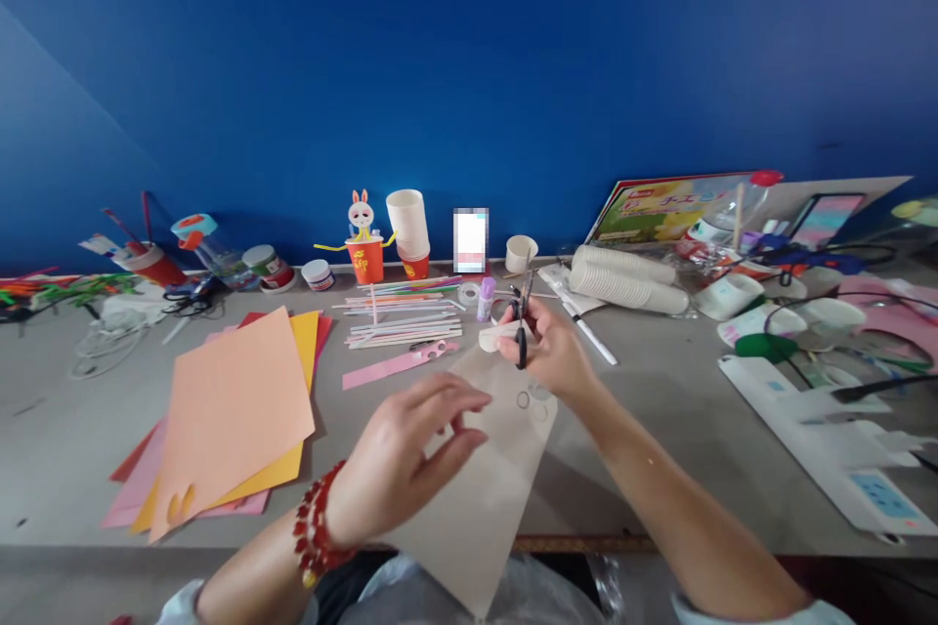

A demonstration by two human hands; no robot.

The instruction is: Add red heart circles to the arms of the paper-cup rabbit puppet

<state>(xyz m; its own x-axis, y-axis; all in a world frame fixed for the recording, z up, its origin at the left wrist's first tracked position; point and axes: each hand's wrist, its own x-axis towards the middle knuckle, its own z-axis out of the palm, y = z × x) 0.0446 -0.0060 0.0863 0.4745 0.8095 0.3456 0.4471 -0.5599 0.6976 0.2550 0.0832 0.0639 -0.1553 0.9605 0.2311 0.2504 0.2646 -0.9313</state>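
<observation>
My right hand [551, 352] is closed around a pair of dark scissors [521, 348], whose blades point up toward the wall. A small white paper piece [492, 339] shows at the fingertips of that hand; whether it is pinched there I cannot tell. My left hand [400, 454] hovers over a white sheet of paper [488, 469], thumb and fingers apart, with nothing between them. Small circles are drawn near the sheet's right corner, beside a cut-out gap. A pink paper strip [381, 368] with holes lies beyond my left hand.
Coloured paper sheets [238, 410] are stacked at left. Pipe cleaners [403, 324], a purple glue stick [485, 301] and a rabbit cup figure [364, 259] stand or lie toward the wall. Stacked paper cups [630, 281], a white marker [592, 337] and a power strip [813, 444] occupy the right.
</observation>
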